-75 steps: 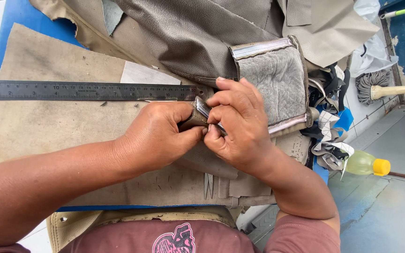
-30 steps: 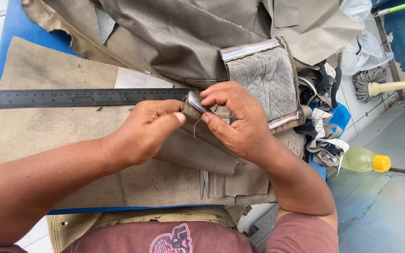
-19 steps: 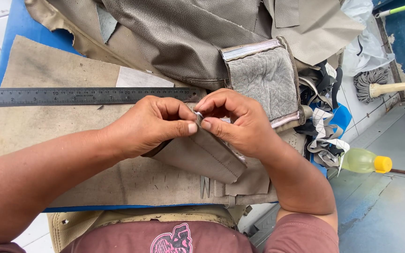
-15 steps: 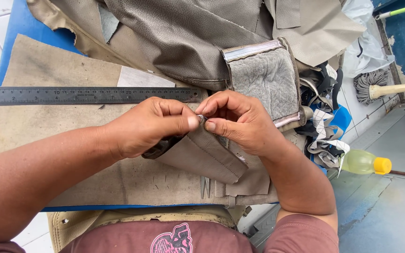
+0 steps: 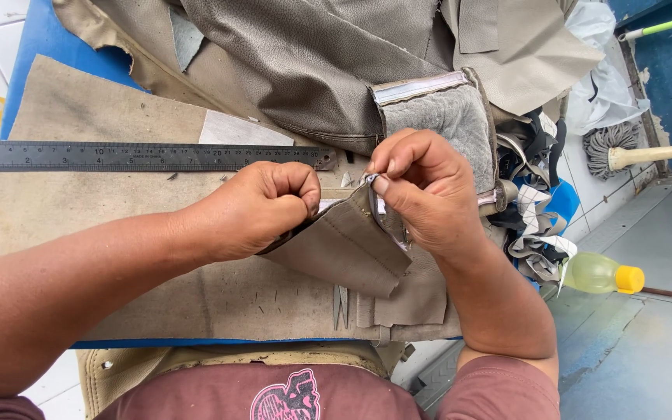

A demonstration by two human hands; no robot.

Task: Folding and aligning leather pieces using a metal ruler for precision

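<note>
The work surface is a blue table (image 5: 36,47) covered by a worn tan mat (image 5: 79,210), with white floor tiles on the left side and a grey-blue floor on the right side.

On the mat, near its middle, there is a folded piece of taupe leather (image 5: 344,249). It has a smooth, matte outside, a line of stitching that goes across it, and a thin pale lining which shows along the upper edge. Its lower corner hangs free and points toward the person.

The left hand (image 5: 254,206) is closed in a fist and pinches the upper edge of the piece on its left part. The right hand (image 5: 421,187) has thumb and forefinger pressed together on the same edge, at the top corner. So both hands are clamped on this one piece, and the two hands are near each other but not touching.

I count one steel ruler (image 5: 141,155), lying flat behind the left hand. One pair of small scissors (image 5: 341,305) lies under the piece, near the person. One padded grey pad (image 5: 445,117) lies just behind the right hand, on a heap of larger leather sheets (image 5: 313,54). On the right there is one mop (image 5: 624,152) and one plastic bottle with yellow cap (image 5: 604,274).
</note>
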